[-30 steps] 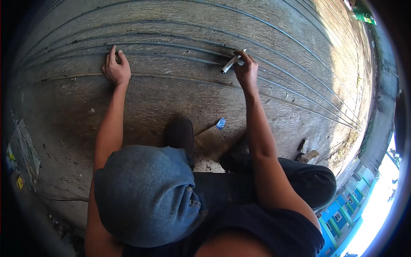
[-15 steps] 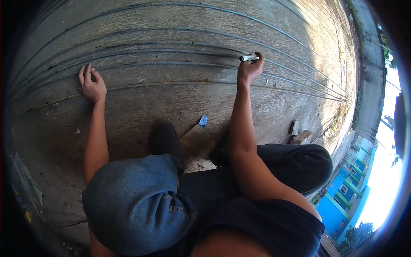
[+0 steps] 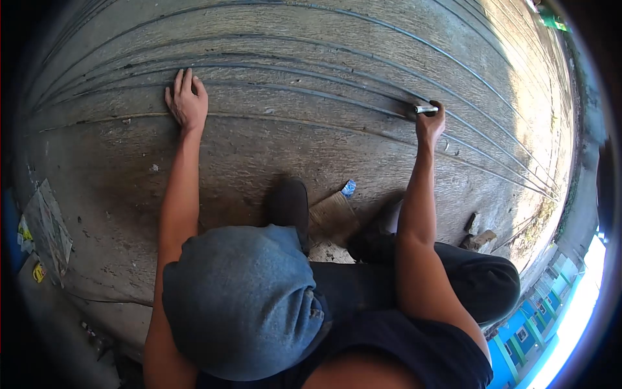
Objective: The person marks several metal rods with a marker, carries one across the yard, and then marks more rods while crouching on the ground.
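Several long thin metal rods run side by side across the rough concrete floor. My right hand is closed round a white marker pen with a dark end, low over the rods on the right. My left hand lies palm down at the left, its fingers spread and the fingertips right at one of the rods; nothing shows in it.
A flattened piece of brown cardboard and a crumpled blue wrapper lie between my feet. Broken stones sit to the right. Plastic sheeting lies at the far left. Sunlight falls on the floor at the upper right.
The camera's view has turned, shifting the scene mostly to the right. My left hand has moved farther forward over the rods. The marker pen stays in my right hand, now lower over the rods.
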